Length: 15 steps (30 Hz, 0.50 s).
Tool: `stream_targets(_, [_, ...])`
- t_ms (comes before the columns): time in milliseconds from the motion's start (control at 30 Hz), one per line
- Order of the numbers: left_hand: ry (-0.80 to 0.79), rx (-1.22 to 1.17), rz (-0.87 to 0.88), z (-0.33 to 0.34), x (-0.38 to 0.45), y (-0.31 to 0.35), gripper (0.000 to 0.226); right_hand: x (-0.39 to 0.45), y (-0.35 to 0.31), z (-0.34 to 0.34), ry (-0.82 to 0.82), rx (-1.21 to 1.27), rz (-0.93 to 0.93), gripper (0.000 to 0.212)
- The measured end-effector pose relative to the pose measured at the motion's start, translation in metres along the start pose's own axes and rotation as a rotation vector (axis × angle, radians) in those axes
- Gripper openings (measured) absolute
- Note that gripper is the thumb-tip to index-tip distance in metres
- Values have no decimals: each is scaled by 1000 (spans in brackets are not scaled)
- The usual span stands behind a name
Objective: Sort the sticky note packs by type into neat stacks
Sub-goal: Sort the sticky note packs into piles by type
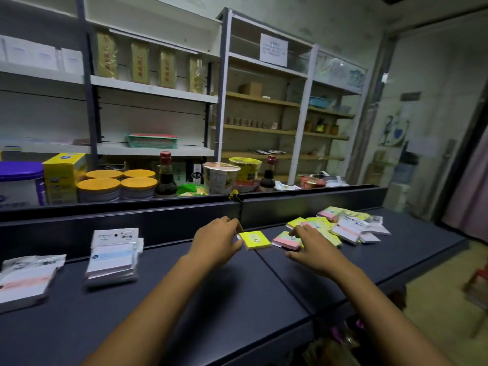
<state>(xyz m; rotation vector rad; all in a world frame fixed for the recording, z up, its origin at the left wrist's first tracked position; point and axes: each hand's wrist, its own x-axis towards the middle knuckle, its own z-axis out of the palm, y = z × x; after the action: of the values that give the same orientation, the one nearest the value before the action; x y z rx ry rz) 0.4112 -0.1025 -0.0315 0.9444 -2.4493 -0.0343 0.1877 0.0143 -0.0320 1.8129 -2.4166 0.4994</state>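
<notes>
A yellow sticky note pack (255,240) lies on the dark counter (158,299), and my left hand (215,240) pinches its left edge. My right hand (311,247) reaches over a pink-and-green pack (286,240), fingers spread on it. Behind it lies a loose pile of mixed packs (346,224), yellow, pink and white. At the left stands a neat stack of white packs with a blue band (113,257). A stack of white packs with a pink band (25,281) sits at the far left edge.
A raised dark ledge (132,223) runs along the back of the counter. Behind it stand tins with orange lids (99,190), a sauce bottle (165,175) and noodle cups (220,177). Shelving fills the wall. The counter's right end (459,243) drops to the floor.
</notes>
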Motion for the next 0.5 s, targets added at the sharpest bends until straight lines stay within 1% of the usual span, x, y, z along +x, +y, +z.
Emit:
stream_targets(267, [-21,-3,53,33,31,73,34,-19,79,-25,-3,-7,74,48])
stream_targets(500, [-25,-4,4,66,62,140,32,-15,168,-43,7,-6,20,51])
